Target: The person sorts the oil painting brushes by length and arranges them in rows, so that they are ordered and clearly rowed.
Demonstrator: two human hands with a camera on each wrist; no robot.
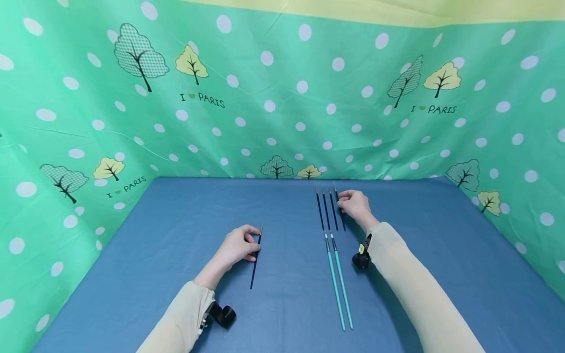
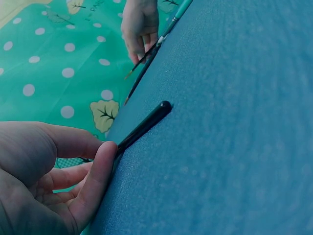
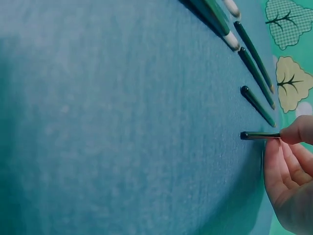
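In the head view my left hand [image 1: 238,246] pinches a thin dark paintbrush [image 1: 253,272] left of the table's middle, its bristles pointing away from me. The left wrist view shows that brush's dark handle end [image 2: 159,108] at the cloth, thumb and finger on its shaft. My right hand [image 1: 354,205] pinches another dark paintbrush [image 1: 344,223], the rightmost of a row at the far side. Its handle end [image 3: 249,135] appears in the right wrist view. Beside it lie three more dark brushes [image 1: 326,211], roughly parallel, bristles toward the back.
Two longer turquoise paintbrushes [image 1: 338,284] lie side by side nearer me, their white tips just below the dark row. A blue cloth [image 1: 176,235] covers the table. Behind it hangs a green dotted curtain [image 1: 247,122] with printed trees.
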